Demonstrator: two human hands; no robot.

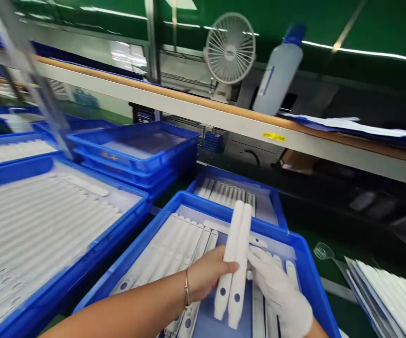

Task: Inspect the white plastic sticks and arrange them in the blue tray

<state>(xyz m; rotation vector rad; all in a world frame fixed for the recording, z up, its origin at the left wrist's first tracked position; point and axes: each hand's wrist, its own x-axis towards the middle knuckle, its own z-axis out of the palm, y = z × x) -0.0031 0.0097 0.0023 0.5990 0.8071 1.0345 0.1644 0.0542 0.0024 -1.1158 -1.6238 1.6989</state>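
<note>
Over on my left, the left tray [118,239] looks close to full, strips packed side by side; in the near tray [317,286], I'd call it partway: a left row [174,249] lies in place, floor shows in the middle, and there's my left hand [208,272], bare, closed round two white strips [244,249], thumb across them, holding them tilted above that middle, not laid down! My right hand [276,286], gloved, fingers part-curled, is up against their right side; whether it grips, I can't tell, and it hides part of the right row [259,300]. Round about now: the stack [128,162] of trays at left, the shelf [195,110] running right across beyond me, the fan [230,49] on it, a far tray [276,202] behind the near one, the bottle [278,75], then a clear cup [324,251] and, far right, a blurred pile [393,291].
</note>
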